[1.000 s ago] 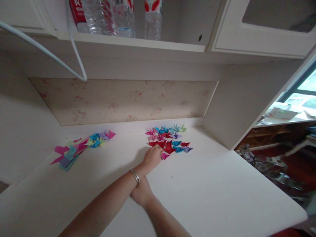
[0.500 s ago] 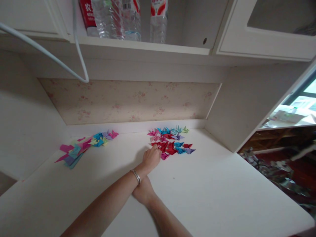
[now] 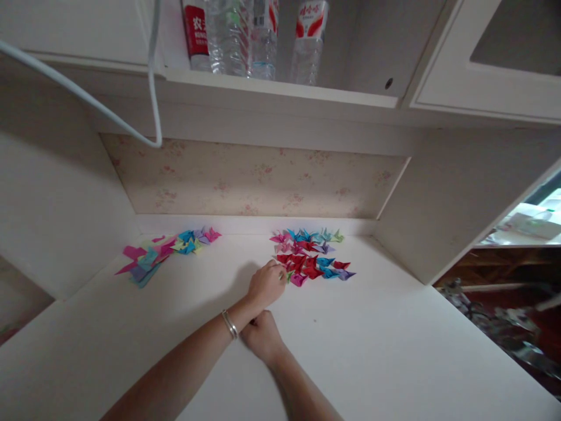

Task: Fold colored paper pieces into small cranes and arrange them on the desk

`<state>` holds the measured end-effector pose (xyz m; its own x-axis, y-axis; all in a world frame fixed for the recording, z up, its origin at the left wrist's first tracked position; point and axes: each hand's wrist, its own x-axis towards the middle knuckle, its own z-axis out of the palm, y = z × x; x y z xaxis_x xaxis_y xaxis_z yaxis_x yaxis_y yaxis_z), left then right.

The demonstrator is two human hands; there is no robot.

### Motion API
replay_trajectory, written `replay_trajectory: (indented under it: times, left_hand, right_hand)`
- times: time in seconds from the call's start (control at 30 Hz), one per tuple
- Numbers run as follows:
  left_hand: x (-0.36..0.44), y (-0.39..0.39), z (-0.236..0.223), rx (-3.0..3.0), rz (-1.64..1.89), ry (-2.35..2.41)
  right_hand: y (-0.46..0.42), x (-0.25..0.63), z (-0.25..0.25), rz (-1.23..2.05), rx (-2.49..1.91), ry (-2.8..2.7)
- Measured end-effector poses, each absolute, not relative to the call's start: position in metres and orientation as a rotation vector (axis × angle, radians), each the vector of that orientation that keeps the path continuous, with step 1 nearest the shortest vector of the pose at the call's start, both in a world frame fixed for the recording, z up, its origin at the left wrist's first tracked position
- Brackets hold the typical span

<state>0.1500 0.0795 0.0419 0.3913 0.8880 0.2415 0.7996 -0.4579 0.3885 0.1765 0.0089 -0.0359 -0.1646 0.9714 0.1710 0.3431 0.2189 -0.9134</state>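
Observation:
My left hand, with a silver bangle on its wrist, reaches to the front left corner of a block of folded paper cranes. Its fingers are pinched on a light green paper crane, partly covered by the hand. Right beside that crane lies a magenta paper crane. Behind are rows of red paper cranes, blue paper cranes and others in pink and purple. My right hand rests on the white tabletop below the left wrist, fingers curled in; what they hold, if anything, is hidden.
A loose pile of flat-folded coloured papers lies at the back left. Overhead, a shelf holds plastic bottles and a red tube. A white cable hangs at the upper left. Side panels flank the tabletop.
The light green crane now shows at my left fingertips, beside the magenta one. My right hand shows more clearly below the left wrist, its fingers curled. The view has turned left.

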Motion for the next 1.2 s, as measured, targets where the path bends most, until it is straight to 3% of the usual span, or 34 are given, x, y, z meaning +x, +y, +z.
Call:
replay_trajectory:
  times: [0.23,0.37,0.77,1.0,1.2]
  left_hand:
    - [0.033,0.052,0.004,1.889,0.97,1.617]
    - [-0.028,0.033,-0.022,1.658,0.936,1.751]
    - [-0.04,0.028,-0.022,1.582,0.961,1.676]
    - [-0.041,0.03,-0.019,1.643,0.936,1.687]
    - [-0.041,0.027,-0.018,1.54,0.932,1.597]
  right_hand:
    - [0.005,0.174,-0.023,1.014,-1.24,-1.603]
    - [0.002,0.171,-0.023,1.057,-1.272,-1.63]
    - [0.032,0.125,0.003,1.275,-1.294,-1.555]
    - [0.106,0.031,0.031,0.693,-1.272,-2.226]
    - [0.144,-0.053,0.04,0.484,-1.265,-2.453]
